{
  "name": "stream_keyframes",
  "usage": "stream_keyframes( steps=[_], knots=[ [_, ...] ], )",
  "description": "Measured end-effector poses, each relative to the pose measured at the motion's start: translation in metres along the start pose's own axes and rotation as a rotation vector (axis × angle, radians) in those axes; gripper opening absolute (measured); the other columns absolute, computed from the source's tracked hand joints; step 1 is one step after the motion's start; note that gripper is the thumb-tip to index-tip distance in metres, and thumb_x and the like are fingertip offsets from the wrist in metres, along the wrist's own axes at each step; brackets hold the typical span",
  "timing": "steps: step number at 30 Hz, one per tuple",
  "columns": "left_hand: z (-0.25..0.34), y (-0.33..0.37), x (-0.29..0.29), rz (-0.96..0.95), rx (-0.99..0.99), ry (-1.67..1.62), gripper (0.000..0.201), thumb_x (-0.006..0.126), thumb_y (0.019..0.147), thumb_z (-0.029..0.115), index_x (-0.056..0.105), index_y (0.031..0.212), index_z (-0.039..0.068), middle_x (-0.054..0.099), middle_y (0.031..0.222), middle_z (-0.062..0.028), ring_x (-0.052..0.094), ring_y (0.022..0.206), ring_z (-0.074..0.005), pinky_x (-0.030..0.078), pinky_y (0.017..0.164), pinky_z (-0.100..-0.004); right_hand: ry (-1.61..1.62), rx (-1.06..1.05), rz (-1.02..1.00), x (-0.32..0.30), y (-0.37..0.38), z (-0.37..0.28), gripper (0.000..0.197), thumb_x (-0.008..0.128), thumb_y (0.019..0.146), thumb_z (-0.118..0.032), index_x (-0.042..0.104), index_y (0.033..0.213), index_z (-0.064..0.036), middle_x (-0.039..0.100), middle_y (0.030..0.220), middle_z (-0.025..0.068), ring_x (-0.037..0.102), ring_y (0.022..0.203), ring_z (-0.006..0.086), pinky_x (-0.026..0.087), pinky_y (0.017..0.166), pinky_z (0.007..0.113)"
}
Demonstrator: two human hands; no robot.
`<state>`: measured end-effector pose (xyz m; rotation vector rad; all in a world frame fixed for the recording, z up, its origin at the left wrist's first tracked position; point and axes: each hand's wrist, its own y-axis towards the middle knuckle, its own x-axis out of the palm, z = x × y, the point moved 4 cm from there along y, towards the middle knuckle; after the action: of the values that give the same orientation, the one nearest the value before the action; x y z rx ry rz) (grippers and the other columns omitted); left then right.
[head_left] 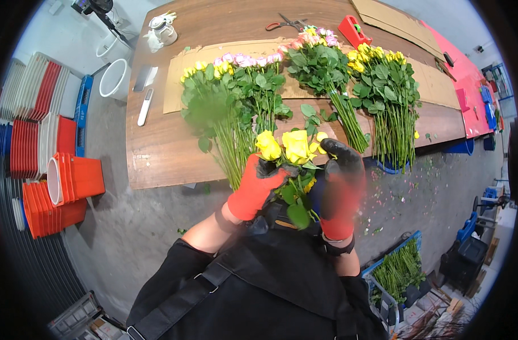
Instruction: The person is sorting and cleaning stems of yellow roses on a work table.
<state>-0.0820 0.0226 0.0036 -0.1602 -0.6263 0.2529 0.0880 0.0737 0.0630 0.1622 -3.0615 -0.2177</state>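
Observation:
My left hand [257, 186], in a red glove with black fingers, is closed round the stems of a few yellow roses [297, 147], just under their blooms. The roses stand upright before my chest, with green leaves hanging below. Close by on their right, my right hand [344, 187], gloved alike, is raised with its fingers stretched toward the blooms. Several yellow petals [314, 148] show between its fingertips and the roses. Part of that hand is blurred, and I make out nothing held in it.
Bunches of yellow roses [383, 85], pink roses [245, 60] and mixed roses [313, 62] lie along cardboard on the wooden table [157, 164]. Scissors [284, 24], a red tape dispenser [354, 31] and a white-handled knife [145, 107] lie around them. Orange bins [77, 178] stand left; a stem-filled crate [398, 272] sits lower right.

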Motion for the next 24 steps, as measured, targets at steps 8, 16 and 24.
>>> stream_keyframes(
  steps=[8,16,24],
  knots=[
    [0.0,-0.006,0.021,-0.05,0.234,0.345,0.043,0.074,0.084,0.001,0.064,0.125,0.001,0.07,0.114,-0.0065,0.066,0.105,-0.016,0.052,0.095,-0.0339,-0.506,-0.282,-0.012,0.007,-0.009,-0.038,0.045,0.084,0.073,-0.005,0.068,0.114,-0.0035,0.067,0.116,0.0134,0.062,0.113,0.0332,0.048,0.098,0.039],
    [-0.009,-0.006,0.024,-0.068,-0.102,0.145,0.049,0.07,0.088,-0.002,0.058,0.135,0.002,0.068,0.12,-0.0065,0.065,0.111,-0.017,0.052,0.098,-0.034,0.157,0.224,0.061,-0.01,-0.015,0.023,0.033,0.059,0.092,-0.009,0.062,0.122,0.0034,0.064,0.116,0.0058,0.063,0.103,0.0174,0.05,0.094,0.031],
    [-0.025,0.003,0.025,-0.201,-0.186,-0.051,0.058,0.067,0.091,0.0,0.049,0.146,0.003,0.063,0.132,-0.006,0.062,0.119,-0.0162,0.05,0.102,-0.0341,0.153,0.063,-0.022,-0.013,-0.019,0.026,0.04,0.054,0.104,-0.022,0.056,0.135,0.0032,0.065,0.128,0.0113,0.063,0.118,0.0219,0.048,0.106,0.037]
  ],
)
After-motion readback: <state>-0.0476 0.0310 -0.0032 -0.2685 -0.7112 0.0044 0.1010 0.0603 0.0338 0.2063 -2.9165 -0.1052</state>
